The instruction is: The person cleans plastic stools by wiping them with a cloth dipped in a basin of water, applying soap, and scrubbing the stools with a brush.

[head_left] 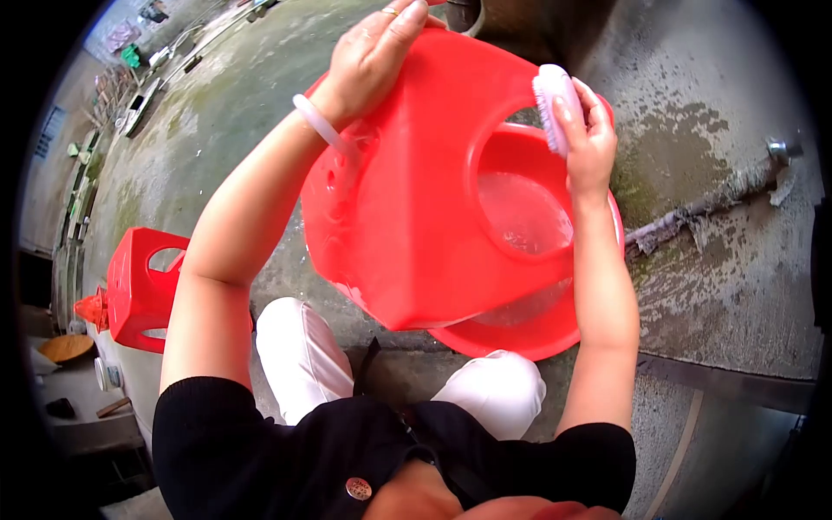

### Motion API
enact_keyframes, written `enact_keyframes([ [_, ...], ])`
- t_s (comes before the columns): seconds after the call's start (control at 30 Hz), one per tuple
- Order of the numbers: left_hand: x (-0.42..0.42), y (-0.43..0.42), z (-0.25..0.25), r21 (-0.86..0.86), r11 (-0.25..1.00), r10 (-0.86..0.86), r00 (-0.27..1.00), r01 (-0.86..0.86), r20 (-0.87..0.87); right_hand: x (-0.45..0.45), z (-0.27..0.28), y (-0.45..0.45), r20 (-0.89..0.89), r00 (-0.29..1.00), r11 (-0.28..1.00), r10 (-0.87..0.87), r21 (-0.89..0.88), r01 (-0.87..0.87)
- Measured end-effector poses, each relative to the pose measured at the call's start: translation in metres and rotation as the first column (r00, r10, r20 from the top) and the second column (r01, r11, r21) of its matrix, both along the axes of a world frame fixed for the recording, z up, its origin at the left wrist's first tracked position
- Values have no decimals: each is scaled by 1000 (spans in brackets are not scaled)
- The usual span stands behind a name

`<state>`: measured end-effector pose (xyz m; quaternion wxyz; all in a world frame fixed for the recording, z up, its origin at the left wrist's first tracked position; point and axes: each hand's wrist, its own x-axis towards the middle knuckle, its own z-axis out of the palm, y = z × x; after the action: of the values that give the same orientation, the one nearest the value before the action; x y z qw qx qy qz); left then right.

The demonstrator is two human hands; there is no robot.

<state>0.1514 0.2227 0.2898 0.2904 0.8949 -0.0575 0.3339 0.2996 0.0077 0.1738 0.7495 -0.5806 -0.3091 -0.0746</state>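
A large red plastic stool [425,191], tilted on its side with a big round opening facing me, is held up in front of my knees. My left hand [373,56] grips its far upper edge, the fingertips partly hidden behind it. My right hand [594,147] is closed round a pale pink scrub brush [562,108], its bristles facing left beside the opening's upper right rim. Whether the bristles touch the stool I cannot tell. Beneath the stool stands a red basin [529,345], and cloudy water in it shows through the opening.
On the left, a second red stool [130,290] lies on the ground near my left arm. A cloth-wrapped pipe [706,204] with a metal fitting [780,151] runs along the wet concrete at right. A dark container [520,26] stands beyond the stool.
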Motion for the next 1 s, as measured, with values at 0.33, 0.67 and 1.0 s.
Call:
enact_keyframes([
  [0.33,-15,20,-14,-553,806,-298,952,213,-67,26,-30,-7,565,755,758,-334,-316,571],
  [0.67,8,9,-9,-433,867,-297,953,245,-54,-120,33,-15,745,660,968,99,-226,110],
  [1.0,-15,35,-15,-463,869,-209,977,171,-31,-87,-63,-88,638,769,814,-49,-421,401],
])
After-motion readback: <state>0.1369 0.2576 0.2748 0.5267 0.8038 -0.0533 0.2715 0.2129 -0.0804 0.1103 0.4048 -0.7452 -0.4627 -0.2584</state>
